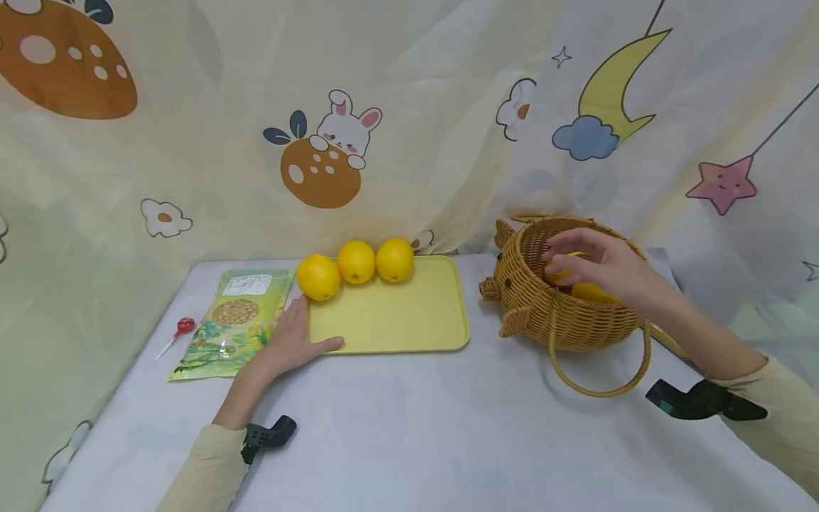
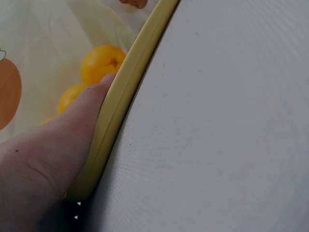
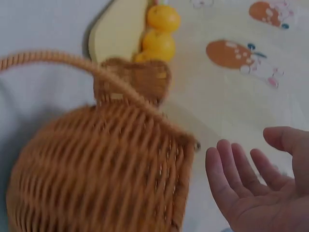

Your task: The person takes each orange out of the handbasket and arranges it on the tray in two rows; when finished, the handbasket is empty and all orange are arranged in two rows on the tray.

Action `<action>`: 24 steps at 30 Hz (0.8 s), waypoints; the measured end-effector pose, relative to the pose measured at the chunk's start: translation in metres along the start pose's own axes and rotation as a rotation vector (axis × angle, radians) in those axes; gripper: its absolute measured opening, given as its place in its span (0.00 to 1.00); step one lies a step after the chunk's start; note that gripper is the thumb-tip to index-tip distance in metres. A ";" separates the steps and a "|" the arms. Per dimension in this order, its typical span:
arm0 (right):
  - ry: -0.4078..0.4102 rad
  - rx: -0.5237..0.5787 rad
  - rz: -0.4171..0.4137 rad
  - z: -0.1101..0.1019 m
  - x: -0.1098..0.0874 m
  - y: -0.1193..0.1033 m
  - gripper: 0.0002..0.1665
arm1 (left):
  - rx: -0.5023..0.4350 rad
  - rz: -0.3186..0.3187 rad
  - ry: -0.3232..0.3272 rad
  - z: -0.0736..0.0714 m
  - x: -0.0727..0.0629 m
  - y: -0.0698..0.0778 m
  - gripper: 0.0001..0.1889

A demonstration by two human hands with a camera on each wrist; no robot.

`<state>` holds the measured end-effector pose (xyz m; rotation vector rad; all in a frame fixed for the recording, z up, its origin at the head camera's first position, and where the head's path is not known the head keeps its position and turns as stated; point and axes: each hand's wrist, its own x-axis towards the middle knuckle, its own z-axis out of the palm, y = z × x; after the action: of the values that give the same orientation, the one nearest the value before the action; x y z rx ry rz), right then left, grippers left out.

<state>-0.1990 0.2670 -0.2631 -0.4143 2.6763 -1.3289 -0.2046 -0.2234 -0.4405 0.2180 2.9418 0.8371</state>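
My left hand (image 1: 291,343) rests at the near left corner of a shallow yellow tray (image 1: 403,320). Its thumb lies along the rim, and the left wrist view shows the thumb against the tray's side (image 2: 113,108). Three oranges (image 1: 356,262) sit in a row along the tray's far left edge. My right hand (image 1: 604,264) hovers over the mouth of a wicker basket (image 1: 576,323) with an animal face. Its fingers are spread and loosely bent, with nothing in the palm in the right wrist view. Yellow fruit (image 1: 593,292) shows inside the basket, partly hidden by that hand.
Left of the tray lies a green and yellow food packet (image 1: 235,323), with a red lollipop (image 1: 185,326) beside it. The basket's handle (image 1: 598,392) hangs down in front onto the white table. A yellow-edged item (image 1: 668,343) shows behind the right forearm. A printed cloth hangs behind the table.
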 end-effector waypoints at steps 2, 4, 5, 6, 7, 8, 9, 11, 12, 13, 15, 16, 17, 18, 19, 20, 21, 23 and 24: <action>-0.002 -0.050 0.015 -0.011 0.003 0.001 0.25 | -0.001 -0.001 -0.003 -0.001 0.000 0.001 0.66; -0.019 -0.108 0.019 -0.022 0.007 0.002 0.24 | -0.004 0.001 -0.003 -0.002 -0.001 0.001 0.66; -0.036 -0.132 0.013 -0.028 0.010 0.003 0.23 | -0.004 0.002 -0.003 -0.002 -0.001 0.001 0.65; -0.050 -0.156 0.013 -0.033 0.012 0.003 0.23 | -0.005 0.002 -0.004 -0.002 -0.001 0.001 0.65; -0.067 -0.181 0.014 -0.039 0.015 0.004 0.23 | -0.005 -0.001 -0.005 -0.002 -0.001 0.001 0.66; -0.087 -0.209 0.018 -0.044 0.018 0.005 0.24 | -0.006 -0.001 -0.005 -0.002 -0.001 0.001 0.66; -0.109 -0.238 0.019 -0.049 0.021 0.005 0.24 | -0.008 -0.002 -0.005 -0.001 -0.002 0.001 0.66; -0.168 -0.308 0.020 -0.060 0.029 0.006 0.24 | -0.011 -0.001 -0.008 -0.001 -0.001 0.000 0.66; -0.204 -0.346 0.028 -0.065 0.033 0.006 0.24 | -0.013 -0.003 -0.009 -0.001 -0.001 0.000 0.66; -0.247 -0.379 0.029 -0.070 0.037 0.006 0.24 | -0.012 -0.006 -0.011 -0.001 -0.001 -0.001 0.67; -0.342 -0.437 0.035 -0.078 0.047 0.008 0.25 | -0.012 -0.011 -0.017 0.000 -0.001 -0.002 0.67; -0.394 -0.455 0.044 -0.082 0.051 0.008 0.26 | -0.009 -0.014 -0.020 0.000 -0.001 -0.002 0.68; -0.448 -0.471 0.056 -0.085 0.056 0.009 0.28 | -0.006 -0.017 -0.021 0.000 -0.001 -0.003 0.68; -0.507 -0.474 0.076 -0.088 0.060 0.009 0.29 | -0.002 -0.019 -0.021 0.001 -0.001 -0.003 0.68; -0.566 -0.482 0.108 -0.091 0.065 0.010 0.31 | 0.002 -0.019 -0.022 0.001 0.000 -0.004 0.68; -0.625 -0.481 0.149 -0.093 0.069 0.010 0.33 | 0.005 -0.018 -0.021 0.001 0.000 -0.004 0.68; -0.683 -0.472 0.192 -0.095 0.073 0.011 0.34 | 0.007 -0.017 -0.020 0.001 0.000 -0.003 0.68; -0.784 -0.442 0.294 -0.097 0.079 0.012 0.35 | 0.007 -0.015 -0.019 0.000 0.000 -0.003 0.68; -0.824 -0.424 0.349 -0.097 0.082 0.012 0.35 | 0.007 -0.015 -0.020 0.000 0.000 -0.002 0.68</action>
<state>-0.3017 0.3236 -0.2132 -0.3930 2.1430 -0.3516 -0.2048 -0.2253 -0.4417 0.2039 2.9247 0.8180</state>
